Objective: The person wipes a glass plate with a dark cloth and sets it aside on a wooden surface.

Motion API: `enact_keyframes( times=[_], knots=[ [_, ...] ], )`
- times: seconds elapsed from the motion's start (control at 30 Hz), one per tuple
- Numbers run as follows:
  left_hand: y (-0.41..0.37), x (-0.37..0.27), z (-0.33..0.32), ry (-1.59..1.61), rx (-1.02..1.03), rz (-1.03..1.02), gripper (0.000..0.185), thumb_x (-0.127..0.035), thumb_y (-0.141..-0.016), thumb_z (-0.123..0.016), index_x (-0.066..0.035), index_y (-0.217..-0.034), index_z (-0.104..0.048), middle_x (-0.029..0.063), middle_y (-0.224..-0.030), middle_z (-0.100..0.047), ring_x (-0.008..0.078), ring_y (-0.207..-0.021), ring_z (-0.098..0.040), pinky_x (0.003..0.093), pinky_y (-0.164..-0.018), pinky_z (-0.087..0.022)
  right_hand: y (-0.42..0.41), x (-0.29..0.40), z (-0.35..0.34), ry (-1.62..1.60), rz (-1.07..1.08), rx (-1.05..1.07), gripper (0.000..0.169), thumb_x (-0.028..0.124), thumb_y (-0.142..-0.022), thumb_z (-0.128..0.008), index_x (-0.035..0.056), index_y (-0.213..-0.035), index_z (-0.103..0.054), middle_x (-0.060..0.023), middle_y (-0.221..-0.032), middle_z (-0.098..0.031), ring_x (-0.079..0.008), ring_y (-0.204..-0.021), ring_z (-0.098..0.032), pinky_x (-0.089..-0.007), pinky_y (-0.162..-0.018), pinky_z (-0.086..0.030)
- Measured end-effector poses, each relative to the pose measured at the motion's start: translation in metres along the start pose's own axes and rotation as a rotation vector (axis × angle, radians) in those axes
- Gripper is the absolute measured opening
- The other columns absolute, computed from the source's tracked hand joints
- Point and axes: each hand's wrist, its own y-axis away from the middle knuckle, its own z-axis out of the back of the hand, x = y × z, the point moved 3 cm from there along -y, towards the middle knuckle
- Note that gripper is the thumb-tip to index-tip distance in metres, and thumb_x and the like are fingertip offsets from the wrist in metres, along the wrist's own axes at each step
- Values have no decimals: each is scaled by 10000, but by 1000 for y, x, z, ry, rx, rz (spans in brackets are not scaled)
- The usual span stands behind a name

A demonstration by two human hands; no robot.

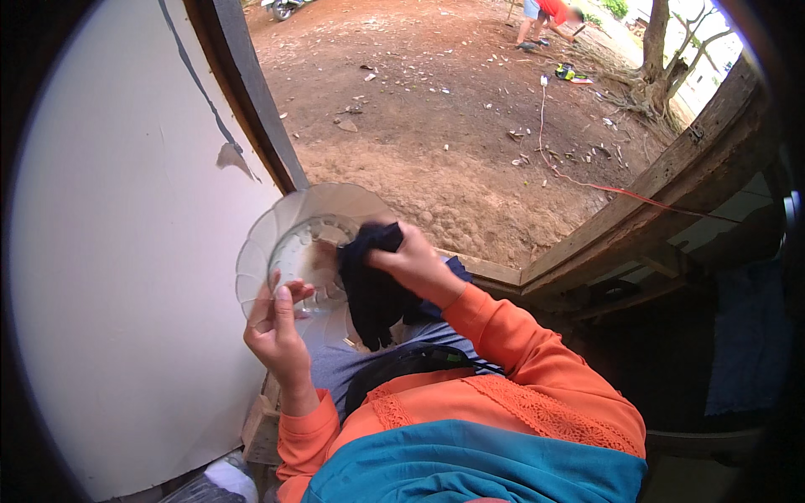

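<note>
A large clear plate with a scalloped rim [258, 242], made of glass or plastic, is held up in front of me. My left hand [283, 339] grips its lower left part, the thumb on the near side and fingers showing through it. Bunched in my right hand [418, 261] is a black cloth [374, 283], which lies against the right side of the plate and hangs down towards my lap. The right hand is slightly blurred. Part of the plate is hidden behind the cloth.
A white panel [138, 251] stands close on the left. Wooden frame beams [629, 195] edge the opening to bare ground. An orange cord [629, 193] crosses the right beam. Outside, a person in red [550, 12] bends near a tree [657, 63] and a green-and-black tool [565, 71].
</note>
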Motion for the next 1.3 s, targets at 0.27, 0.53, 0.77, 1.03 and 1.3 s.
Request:
enact_keyframes(
  times=[0.27, 0.53, 0.77, 1.03, 1.3],
  knots=[
    [2, 10, 3, -106, 218, 38, 275, -100, -916, -541, -19, -1173, -596, 93, -864, -682, 167, -763, -673, 250, -585, -521, -7, 0, 15, 34, 48, 28, 359, 82, -698, -707, 1, -1037, -623, -67, -917, -668, -121, -833, -614, -274, -774, -494],
    [13, 9, -19, -309, 523, 20, 215, -38, -837, -612, 14, -1044, -639, 118, -735, -674, 120, -655, -651, 263, -590, -495, -2, 54, 6, 777, 506, 413, 290, 98, -615, -707, 77, -886, -607, -101, -835, -605, -327, -812, -595, -377, -669, -492],
    [13, 7, -22, -454, 470, -192, 218, -20, -814, -620, 6, -1028, -654, 202, -751, -641, 225, -611, -648, 286, -584, -488, 6, 61, -13, 862, 743, 353, 181, 129, -654, -670, 89, -780, -546, -71, -718, -545, -290, -736, -595, -394, -616, -478],
    [11, -1, -8, -128, 222, 7, 174, -47, -871, -606, 40, -1010, -664, 82, -778, -679, 106, -714, -636, 247, -621, -499, -8, 30, 17, 378, 286, 90, 342, 67, -635, -729, 36, -961, -630, -87, -826, -660, -201, -755, -631, -293, -705, -503],
    [13, 2, -20, 47, 29, 76, 285, -180, -912, -564, 0, -1130, -598, 96, -871, -682, 170, -758, -670, 218, -547, -470, 17, -27, 9, -366, -68, -118, 209, 35, -786, -643, -7, -989, -613, -35, -899, -654, -105, -814, -605, -251, -745, -491]
  ],
)
